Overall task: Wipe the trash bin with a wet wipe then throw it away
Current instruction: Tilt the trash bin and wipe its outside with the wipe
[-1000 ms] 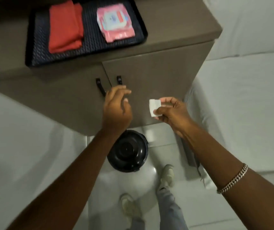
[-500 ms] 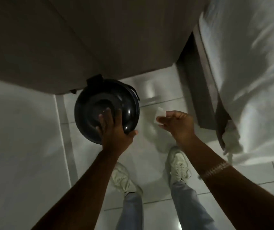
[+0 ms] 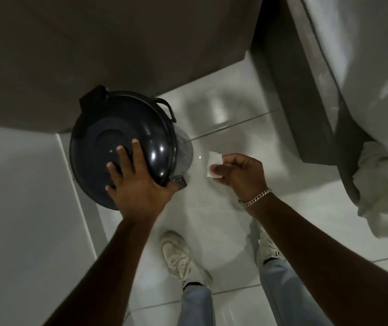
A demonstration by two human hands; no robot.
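Observation:
A round black trash bin (image 3: 108,128) with a glossy domed lid stands on the white tiled floor, just below the brown cabinet. My left hand (image 3: 138,184) lies on the near side of the lid, fingers spread over the top and thumb hooked at the rim by the pedal. To the right of the bin, my right hand (image 3: 240,175) pinches a small folded white wet wipe (image 3: 214,163) between thumb and fingers, held in the air apart from the bin.
The brown cabinet (image 3: 117,55) fills the top of the view. A bed with white sheets (image 3: 364,90) and its dark base runs along the right. A white wall (image 3: 18,208) is on the left. My feet in white shoes (image 3: 178,255) stand on the tiles.
I have bent down from the cabinet top towards the floor. My left hand dropped from the cabinet handles onto the bin lid. My right hand kept the wipe and came down beside the bin.

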